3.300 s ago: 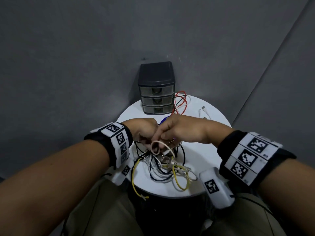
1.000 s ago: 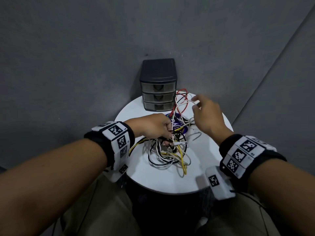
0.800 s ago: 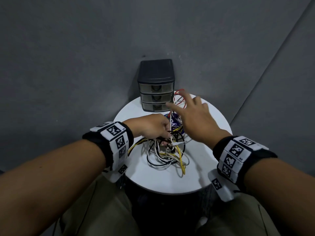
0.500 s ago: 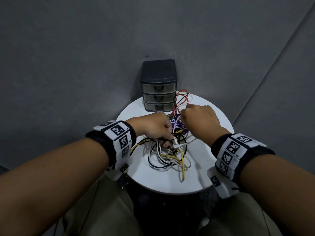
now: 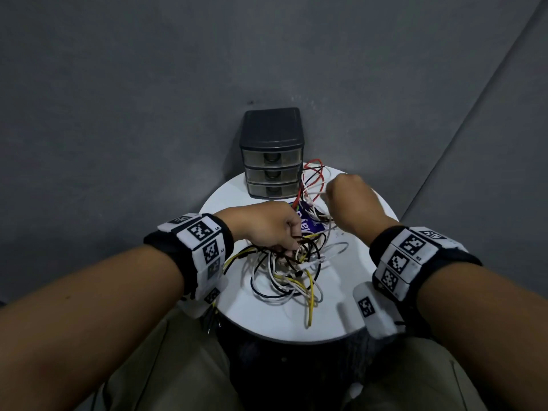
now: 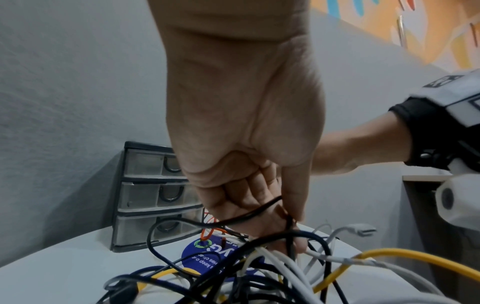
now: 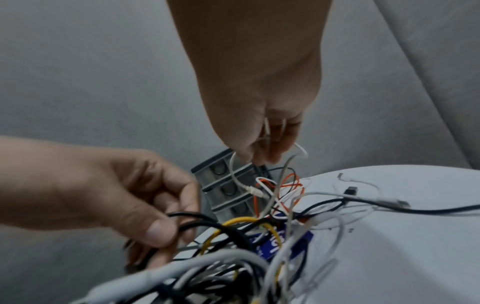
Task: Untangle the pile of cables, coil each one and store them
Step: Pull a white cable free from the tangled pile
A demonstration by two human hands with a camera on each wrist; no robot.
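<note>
A tangled pile of cables [image 5: 292, 277] in white, black and yellow lies on the round white table [image 5: 267, 315]. My left hand [image 5: 289, 243] sits on the pile's near left side. Its fingers and thumb are curled round black cable [image 6: 249, 214] strands, also seen in the right wrist view as black cable [image 7: 207, 222] under the thumb. My right hand [image 5: 328, 197] is raised above the table's back, beside the drawers. It pinches a thin white cable [image 7: 235, 174] whose plug end hangs below the fingers. A red cable [image 5: 314, 167] loops behind it.
A small dark three-drawer unit [image 5: 272, 161] stands at the table's back edge with its drawers closed. A blue printed label [image 5: 308, 223] lies under the cables at the centre. A yellow cable [image 5: 310, 298] trails toward the table's front edge. Grey wall lies behind.
My right hand swung from the table's back right toward the centre, closed on the thin white cable and lifted it toward the back. My left hand stayed gripping the pile.
</note>
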